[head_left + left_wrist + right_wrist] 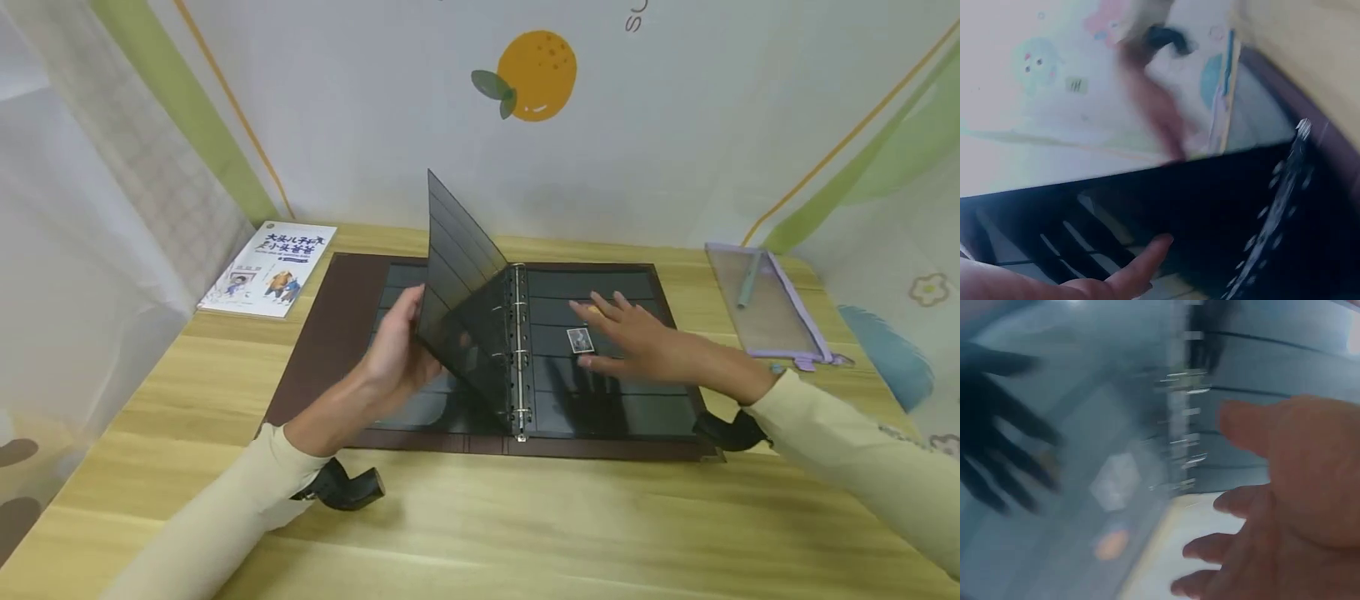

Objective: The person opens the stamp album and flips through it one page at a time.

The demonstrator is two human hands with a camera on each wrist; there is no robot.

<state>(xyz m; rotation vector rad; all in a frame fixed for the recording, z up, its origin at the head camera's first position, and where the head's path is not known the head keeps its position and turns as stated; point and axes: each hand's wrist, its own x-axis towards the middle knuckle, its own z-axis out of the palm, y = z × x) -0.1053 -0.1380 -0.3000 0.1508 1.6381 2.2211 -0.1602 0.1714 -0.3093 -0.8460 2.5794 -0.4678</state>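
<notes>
Dark translucent plastic pocket page (465,292), raised half-turned over brown ring binder (330,317) on wooden table (480,517). Propped by left hand (393,354), fingers straight. Right hand (637,333) spread flat by small photo (580,340). Probably light, floppy, slick; best taken by outer edge.

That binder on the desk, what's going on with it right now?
A person is leafing through an open ring binder of dark pocket pages on a wooden desk. The left hand props one dark page up near the metal rings. The right hand lies flat, fingers spread, on the right-hand page, beside a small photo card in a pocket. A children's book and a clear zip pouch lie at the desk's far corners.
</notes>
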